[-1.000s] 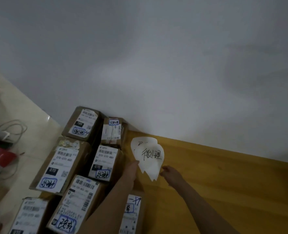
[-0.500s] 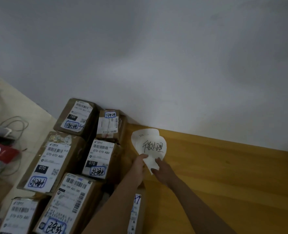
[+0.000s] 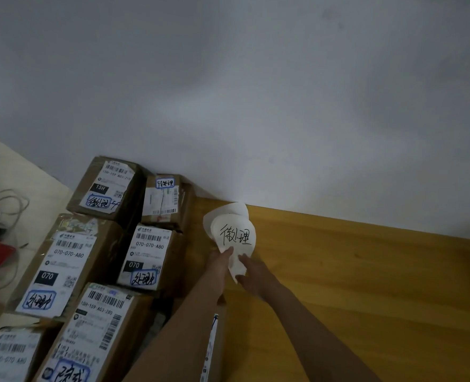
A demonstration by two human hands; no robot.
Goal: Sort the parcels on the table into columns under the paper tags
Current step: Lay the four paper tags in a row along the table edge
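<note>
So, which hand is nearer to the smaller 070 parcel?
Left. The left hand is just right of the parcel; the right hand lies farther right, across the paper tags.

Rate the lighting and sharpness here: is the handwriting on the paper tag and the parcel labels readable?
Head view: dim, flat light, a brighter patch on the wall, no glare. Head view: handwriting on the top paper tag is crisp, and the large 070 parcel label reads fine. Head view: the bottom-left parcel label is soft and dark.
</note>
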